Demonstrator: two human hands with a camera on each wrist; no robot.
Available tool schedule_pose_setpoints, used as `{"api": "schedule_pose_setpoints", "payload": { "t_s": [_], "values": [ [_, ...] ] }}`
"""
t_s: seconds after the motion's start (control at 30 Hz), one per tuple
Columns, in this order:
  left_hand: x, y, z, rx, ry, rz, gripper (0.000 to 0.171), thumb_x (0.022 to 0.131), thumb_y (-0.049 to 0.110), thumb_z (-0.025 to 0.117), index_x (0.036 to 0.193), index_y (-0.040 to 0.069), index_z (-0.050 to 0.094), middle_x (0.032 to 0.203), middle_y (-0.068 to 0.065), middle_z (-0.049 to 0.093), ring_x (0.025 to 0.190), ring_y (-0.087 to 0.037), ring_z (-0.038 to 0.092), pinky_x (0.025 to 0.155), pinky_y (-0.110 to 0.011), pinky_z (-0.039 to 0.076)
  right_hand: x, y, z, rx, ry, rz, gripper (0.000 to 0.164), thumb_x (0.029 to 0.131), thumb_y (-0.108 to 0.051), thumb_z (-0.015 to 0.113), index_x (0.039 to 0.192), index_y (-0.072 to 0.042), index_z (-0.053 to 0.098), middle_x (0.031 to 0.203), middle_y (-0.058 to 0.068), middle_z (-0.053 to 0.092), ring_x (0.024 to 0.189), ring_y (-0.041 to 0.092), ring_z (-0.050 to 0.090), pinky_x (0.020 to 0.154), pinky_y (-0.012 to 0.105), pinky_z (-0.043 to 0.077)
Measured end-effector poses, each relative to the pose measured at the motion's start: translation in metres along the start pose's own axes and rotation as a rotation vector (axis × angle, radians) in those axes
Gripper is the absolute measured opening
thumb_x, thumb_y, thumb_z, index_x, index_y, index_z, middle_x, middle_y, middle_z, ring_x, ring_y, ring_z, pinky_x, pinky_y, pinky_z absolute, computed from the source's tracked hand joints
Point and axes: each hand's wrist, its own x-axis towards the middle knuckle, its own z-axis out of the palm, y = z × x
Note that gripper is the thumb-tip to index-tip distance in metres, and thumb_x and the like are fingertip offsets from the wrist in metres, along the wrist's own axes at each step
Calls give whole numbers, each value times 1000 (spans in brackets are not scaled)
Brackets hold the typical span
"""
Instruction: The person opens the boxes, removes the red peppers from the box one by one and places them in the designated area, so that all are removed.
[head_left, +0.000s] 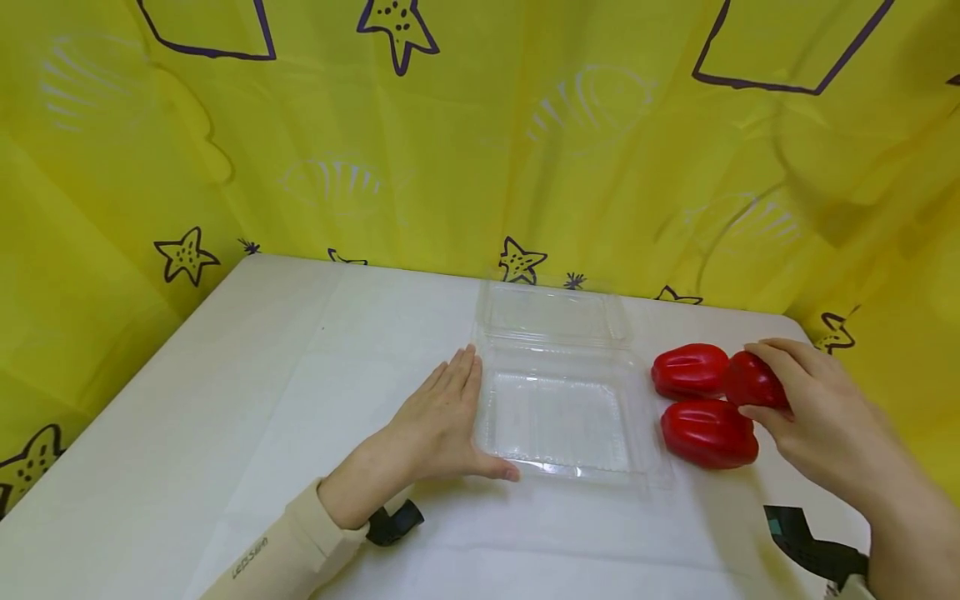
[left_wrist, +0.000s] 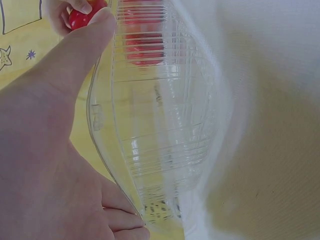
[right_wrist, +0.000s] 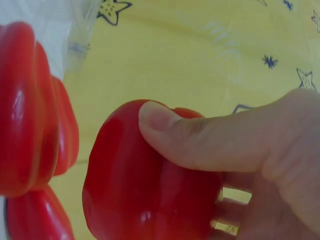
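Observation:
A clear plastic clamshell box [head_left: 555, 425] lies on the white table with its lid [head_left: 551, 312] folded back. Along its left side my left hand [head_left: 442, 421] rests with straight fingers, the thumb spread along the front edge. In the left wrist view, thumb and fingertips touch the rim [left_wrist: 93, 111]. On the right, my right hand [head_left: 821, 421] grips a red bell pepper [head_left: 752, 382] between thumb and fingers. Two more glossy red bell peppers, one farther back [head_left: 690, 371] and one nearer [head_left: 708, 433], lie between that hand and the box.
The white table [head_left: 352, 375] extends left of the box. A yellow curtain [head_left: 450, 167] with starfish and shell drawings hangs behind and at both sides. Black wrist-camera mounts [head_left: 813, 546] stick out at both wrists.

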Motion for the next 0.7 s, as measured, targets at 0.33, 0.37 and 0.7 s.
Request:
{"api": "schedule_pose_setpoints", "payload": {
  "t_s": [0.33, 0.37, 0.7],
  "values": [
    [1, 1, 1, 11, -7, -3, 139, 64, 84, 68, 156, -6, 14, 166, -21, 8, 155, -30, 10, 126, -43, 13, -8, 23, 3, -4, -43, 63, 65, 69, 2, 83, 124, 13, 51, 120, 34, 48, 102, 51, 41, 75, 70, 48],
    [1, 1, 1, 13, -8, -4, 140, 64, 84, 68, 156, -6, 14, 166, -21, 8, 155, -30, 10, 126, -43, 13, -8, 26, 3, -4, -50, 61, 64, 69, 2, 84, 123, 14, 52, 119, 33, 49, 100, 51, 42, 75, 69, 49],
    [1, 0, 1, 7, -7, -1, 140, 64, 84, 68, 155, -7, 14, 165, -22, 8, 155, -31, 11, 126, -44, 14, -9, 52, 8, 10, -161, 101, 67, 65, 0, 85, 121, 16, 52, 110, 38, 51, 89, 52, 51, 68, 62, 56]
  ]
}}
